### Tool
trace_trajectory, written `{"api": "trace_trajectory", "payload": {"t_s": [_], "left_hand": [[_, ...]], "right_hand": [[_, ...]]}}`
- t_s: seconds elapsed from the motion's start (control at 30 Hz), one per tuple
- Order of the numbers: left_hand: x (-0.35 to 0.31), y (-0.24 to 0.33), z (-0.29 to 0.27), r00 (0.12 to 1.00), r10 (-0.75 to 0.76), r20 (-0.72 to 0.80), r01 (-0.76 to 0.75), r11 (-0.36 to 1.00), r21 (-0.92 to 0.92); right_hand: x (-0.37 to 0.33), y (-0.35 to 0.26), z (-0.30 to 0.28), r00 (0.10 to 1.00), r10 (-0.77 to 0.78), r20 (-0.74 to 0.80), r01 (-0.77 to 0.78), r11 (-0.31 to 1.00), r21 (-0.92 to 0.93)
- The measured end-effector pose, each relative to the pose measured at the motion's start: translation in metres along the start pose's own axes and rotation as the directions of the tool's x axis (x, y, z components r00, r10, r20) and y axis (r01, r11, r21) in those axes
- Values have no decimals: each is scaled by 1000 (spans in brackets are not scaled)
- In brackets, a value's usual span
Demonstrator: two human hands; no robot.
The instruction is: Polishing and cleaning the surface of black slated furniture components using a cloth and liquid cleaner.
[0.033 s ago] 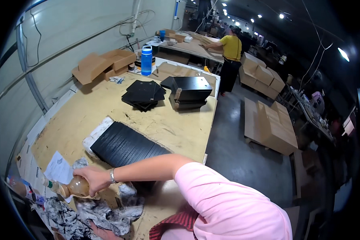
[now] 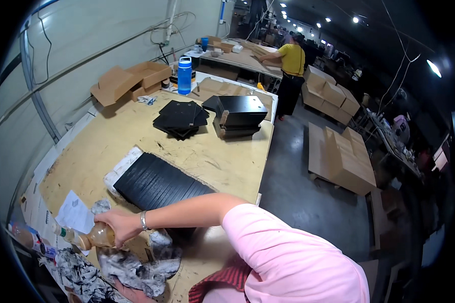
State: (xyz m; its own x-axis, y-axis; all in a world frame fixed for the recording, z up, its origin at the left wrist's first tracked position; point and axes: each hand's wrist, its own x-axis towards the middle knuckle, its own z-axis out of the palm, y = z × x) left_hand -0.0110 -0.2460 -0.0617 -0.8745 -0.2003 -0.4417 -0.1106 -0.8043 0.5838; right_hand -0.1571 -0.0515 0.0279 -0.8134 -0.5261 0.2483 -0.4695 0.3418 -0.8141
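The small clear plastic bottle of amber liquid (image 2: 93, 236) lies tilted at the lower left of the frame, over the plywood worktop (image 2: 111, 146), just as in the earlier frame. The right hand (image 2: 117, 225) keeps its grip closed around the bottle above the grey crumpled rags (image 2: 136, 265). The left hand is out of view, and the row of black ribbed sheets (image 2: 156, 184) lies unmoved near the wrist.

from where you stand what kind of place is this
Most likely a packaging or box-making workshop. A big plywood worktable carries stacks of black flat sheets and folded black boxes, cardboard cartons sit stacked on the concrete floor, and another person works at a further bench.
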Motion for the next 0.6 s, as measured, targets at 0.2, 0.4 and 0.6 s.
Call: {"api": "trace_trajectory", "payload": {"t_s": [0.2, 0.4, 0.6], "left_hand": [[-5, -15, -9, 988, 142, 52, -151, 925, 348], [7, -29, 18, 988, 149, 48, -153, 984, 91], [-13, -30, 21, 972, 233, 25, -230, 970, -79]], "right_hand": [[-22, 17, -9, 997, -43, 61, 56, 968, -245], [-40, 5, -32, 993, -109, 42, 115, 861, -495], [-38, -18, -16, 983, -101, 152, 174, 777, -606]]}}
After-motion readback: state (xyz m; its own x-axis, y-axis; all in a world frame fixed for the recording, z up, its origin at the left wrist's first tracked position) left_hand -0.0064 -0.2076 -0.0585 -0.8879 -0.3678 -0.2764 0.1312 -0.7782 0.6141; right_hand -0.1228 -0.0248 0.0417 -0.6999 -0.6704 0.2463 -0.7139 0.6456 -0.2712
